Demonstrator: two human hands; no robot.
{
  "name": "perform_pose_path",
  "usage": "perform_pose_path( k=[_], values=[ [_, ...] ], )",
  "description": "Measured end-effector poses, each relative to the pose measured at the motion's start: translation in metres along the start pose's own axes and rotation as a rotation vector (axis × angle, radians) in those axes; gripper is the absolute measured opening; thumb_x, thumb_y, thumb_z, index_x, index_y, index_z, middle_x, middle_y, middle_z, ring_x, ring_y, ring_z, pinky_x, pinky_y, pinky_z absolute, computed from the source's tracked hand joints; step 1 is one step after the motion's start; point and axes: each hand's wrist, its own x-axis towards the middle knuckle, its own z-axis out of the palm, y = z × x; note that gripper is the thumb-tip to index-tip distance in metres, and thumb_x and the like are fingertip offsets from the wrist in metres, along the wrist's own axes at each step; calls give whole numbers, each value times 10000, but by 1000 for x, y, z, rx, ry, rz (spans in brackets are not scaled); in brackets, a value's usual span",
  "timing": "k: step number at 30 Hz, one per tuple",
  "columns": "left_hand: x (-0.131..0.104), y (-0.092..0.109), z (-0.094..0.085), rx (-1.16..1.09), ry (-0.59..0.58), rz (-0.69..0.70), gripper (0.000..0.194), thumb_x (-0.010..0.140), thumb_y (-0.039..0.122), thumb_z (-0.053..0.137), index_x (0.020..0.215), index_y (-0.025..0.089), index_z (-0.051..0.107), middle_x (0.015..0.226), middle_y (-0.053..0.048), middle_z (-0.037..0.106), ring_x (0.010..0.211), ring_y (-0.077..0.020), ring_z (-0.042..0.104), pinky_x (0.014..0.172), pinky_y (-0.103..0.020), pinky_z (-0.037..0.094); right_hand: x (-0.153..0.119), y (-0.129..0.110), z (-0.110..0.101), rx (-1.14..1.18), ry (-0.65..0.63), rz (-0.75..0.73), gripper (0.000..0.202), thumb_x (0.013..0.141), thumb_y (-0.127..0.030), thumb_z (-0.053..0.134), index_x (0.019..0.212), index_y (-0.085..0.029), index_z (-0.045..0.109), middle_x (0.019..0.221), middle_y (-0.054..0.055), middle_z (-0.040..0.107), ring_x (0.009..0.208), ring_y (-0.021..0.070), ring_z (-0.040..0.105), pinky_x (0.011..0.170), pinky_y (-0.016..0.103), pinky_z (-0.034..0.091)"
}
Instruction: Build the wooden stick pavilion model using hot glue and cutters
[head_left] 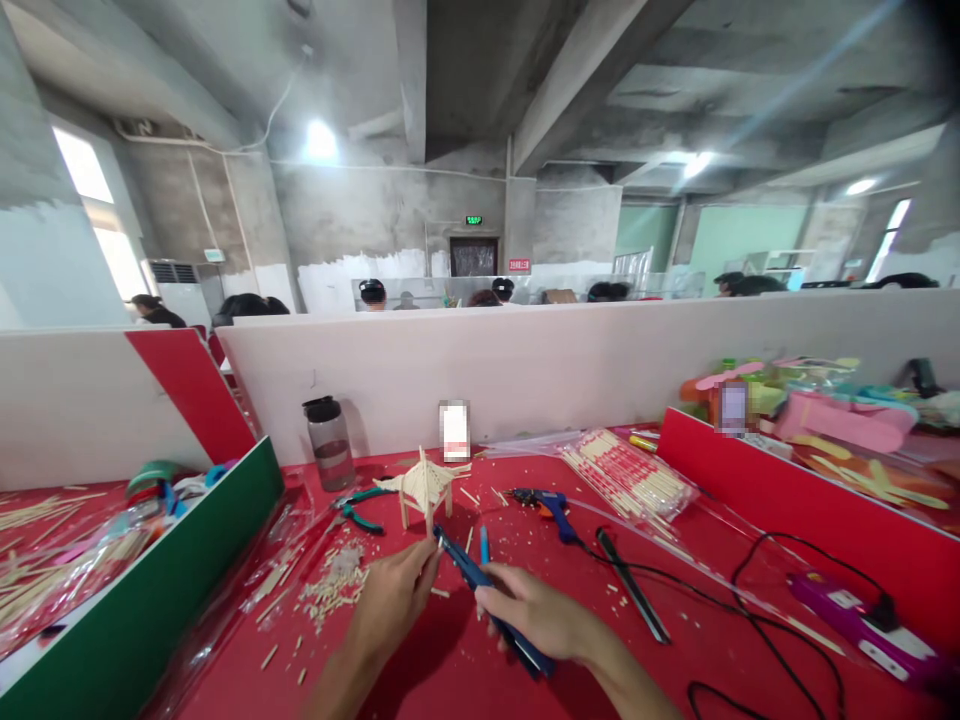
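Note:
A small pavilion model point(424, 482) of thin wooden sticks, with a pointed roof and legs, stands on the red table. My left hand point(397, 588) is closed at the foot of its front leg; what lies between the fingertips is hidden. My right hand point(529, 608) is wrapped around a long, dark blue tool point(469, 570), whose exact kind I cannot make out. The tool slants toward the model, its narrow tip beside my left fingertips. A light blue pen-like stick point(484, 545) lies just beyond my right hand. Cut stick pieces point(334, 590) are heaped left of my left hand.
Green-handled pliers point(360, 512) and a water bottle point(328, 445) stand left. On the right lie a blue glue gun point(544, 505), bundled sticks point(630, 475), a black cutter-like tool point(634, 588) and a purple power strip point(862, 625) with cables. Green point(172, 580) and red point(735, 475) dividers flank the table.

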Motion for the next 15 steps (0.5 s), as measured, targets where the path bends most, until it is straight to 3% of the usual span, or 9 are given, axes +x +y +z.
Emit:
perform_pose_path(
  k=[4, 10, 15],
  values=[
    [0, -2, 2, -19, -17, -51, 289, 1022, 287, 390, 867, 208, 621, 713, -17, 696, 625, -154, 674, 607, -217, 422, 1, -1, 2, 42, -14, -16, 455, 850, -550, 610, 1098, -172, 563, 887, 10, 609, 563, 72, 548, 508, 194, 457],
    [0, -6, 2, 11, -25, -59, 298, 1033, 304, 357, 896, 206, 602, 751, -28, 704, 673, -174, 694, 624, -233, 416, 2, -1, 2, 47, -19, -30, 480, 860, -548, 603, 1175, -188, 554, 859, -1, 600, 570, 78, 561, 508, 193, 459],
    [1, -5, -3, 34, -18, -68, 308, 1027, 303, 363, 840, 204, 587, 710, -26, 685, 632, -171, 674, 594, -234, 386, 2, 1, 3, 54, -32, -68, 455, 879, -559, 582, 1131, -180, 562, 834, -7, 589, 561, 74, 553, 511, 192, 459]
  ],
)
